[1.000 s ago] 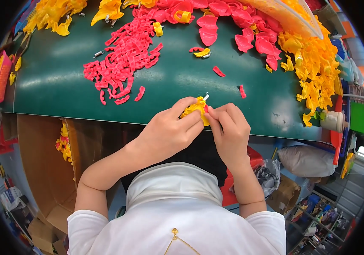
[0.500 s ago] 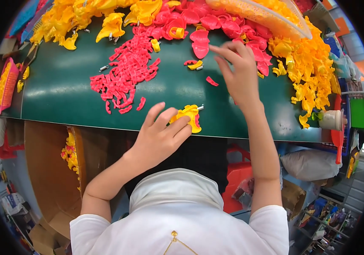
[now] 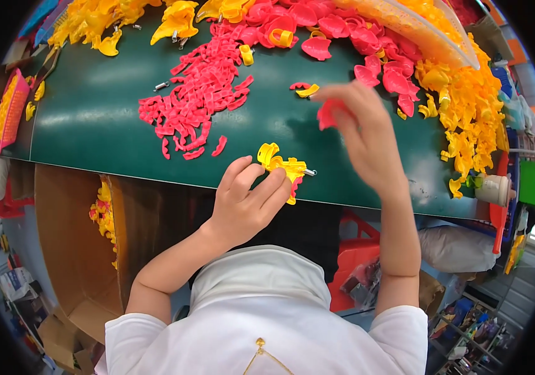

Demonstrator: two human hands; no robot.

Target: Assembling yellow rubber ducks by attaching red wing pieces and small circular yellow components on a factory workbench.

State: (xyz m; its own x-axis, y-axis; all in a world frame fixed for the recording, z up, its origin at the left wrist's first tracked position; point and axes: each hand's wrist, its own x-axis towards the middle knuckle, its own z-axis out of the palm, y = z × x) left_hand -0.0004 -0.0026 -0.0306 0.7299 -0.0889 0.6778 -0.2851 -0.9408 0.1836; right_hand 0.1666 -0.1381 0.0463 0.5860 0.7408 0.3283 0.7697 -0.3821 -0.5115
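Near the table's front edge, the fingers of my left hand (image 3: 247,203) are closed on a yellow plastic part (image 3: 286,166) with curved flaps. A small metal spring (image 3: 310,172) sticks out of its right side, and a bit of pink shows at its lower end. Above and to the right, my right hand (image 3: 367,134), slightly blurred, pinches a pink plastic shell (image 3: 328,115) over the table. Just left of that shell lie a thin yellow curved piece (image 3: 308,91) and a small pink strip (image 3: 299,85).
A heap of pink strips (image 3: 202,94) covers the table's middle left. Pink shells (image 3: 395,80) pile up at the back, beside a translucent basket (image 3: 439,31). Yellow parts (image 3: 461,119) lie along the right, with more yellow parts (image 3: 99,22) at the back left. A cardboard box (image 3: 80,250) stands below the table.
My right hand has picked a pink shell from the back and drawn it nearer, toward my left hand. The yellow part in my left hand has turned, with a flap now raised.
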